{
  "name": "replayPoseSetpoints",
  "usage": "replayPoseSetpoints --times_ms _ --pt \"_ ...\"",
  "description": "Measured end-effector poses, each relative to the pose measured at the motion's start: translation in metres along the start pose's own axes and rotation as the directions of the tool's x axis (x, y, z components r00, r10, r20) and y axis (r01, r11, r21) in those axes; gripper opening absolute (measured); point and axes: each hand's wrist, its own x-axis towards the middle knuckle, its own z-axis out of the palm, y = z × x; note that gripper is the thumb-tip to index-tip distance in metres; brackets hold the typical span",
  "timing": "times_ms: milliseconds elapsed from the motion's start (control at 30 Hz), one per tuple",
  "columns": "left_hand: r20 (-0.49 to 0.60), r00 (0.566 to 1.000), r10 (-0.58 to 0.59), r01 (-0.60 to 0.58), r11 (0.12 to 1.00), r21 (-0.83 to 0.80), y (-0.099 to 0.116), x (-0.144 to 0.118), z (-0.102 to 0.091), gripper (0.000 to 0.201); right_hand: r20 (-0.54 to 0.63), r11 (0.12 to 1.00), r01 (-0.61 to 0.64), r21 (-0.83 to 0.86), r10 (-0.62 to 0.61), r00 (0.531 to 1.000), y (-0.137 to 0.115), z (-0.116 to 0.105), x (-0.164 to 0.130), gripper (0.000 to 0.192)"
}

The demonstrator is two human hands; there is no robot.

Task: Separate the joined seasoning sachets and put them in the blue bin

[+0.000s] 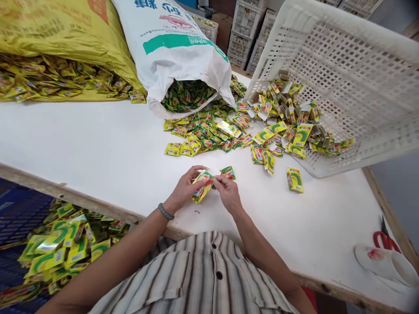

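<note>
Head view, left hand (185,188) and right hand (227,192) both grasping a small yellow-green packet (202,186) just above the white surface (98,148), loose packets (209,133) beyond, white crate (353,78) tipped behind

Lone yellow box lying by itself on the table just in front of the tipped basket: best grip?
Take the lone yellow box from above, probably across its two long side edges. It lies flat on the white table, printed face up, clear of the pile, so both long edges look free. The right hand is nearer.
</note>
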Motion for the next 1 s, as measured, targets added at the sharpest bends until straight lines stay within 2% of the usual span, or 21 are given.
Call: replayPoseSetpoints --times_ms 100,233,367,600,667,833,1000 --pt "0.05 0.998 -0.025 0.023 0.999 0.03 -0.001 0.001 -0.002 0.044 0.035 0.999 -0.024 -0.026 0.025 0.999 0.003 -0.004 -0.001 0.025" --pt "0.043 0.998 -0.04 0.039 0.999 0.03 0.0 0.003 -0.001 0.043 0.017 0.999 -0.004 -0.033 0.005 1.0 0.003 -0.008 -0.001 0.041" --pt "-0.006 0.997 -0.083 0.083 0.996 -0.039 0.001 0.002 0.0 0.052 0.065 0.983 0.091 -0.159 -0.081 0.995 -0.005 -0.009 -0.002 0.026" --pt "-0.041 0.994 -0.103 0.102 0.994 -0.039 0.001 -0.001 0.001 0.051 0.026 0.987 0.043 -0.154 -0.039 0.999 -0.009 -0.005 -0.003 0.018" --pt "-0.047 0.993 -0.11 0.109 0.993 -0.037 0.001 -0.001 0.001 0.051 0.002 0.994 0.0 -0.11 0.0 1.0 -0.007 -0.005 -0.002 0.019" --pt "-0.021 0.99 -0.141 0.14 0.99 -0.033 0.003 0.0 0.002 0.053 0.017 0.973 -0.163 0.162 0.162 0.987 -0.004 -0.012 0.002 0.026" --pt "0.038 0.991 -0.128 0.129 0.991 -0.042 0.002 -0.001 -0.001 0.049 0.044 0.957 -0.215 0.196 0.211 0.977 -0.001 -0.023 0.005 0.022"
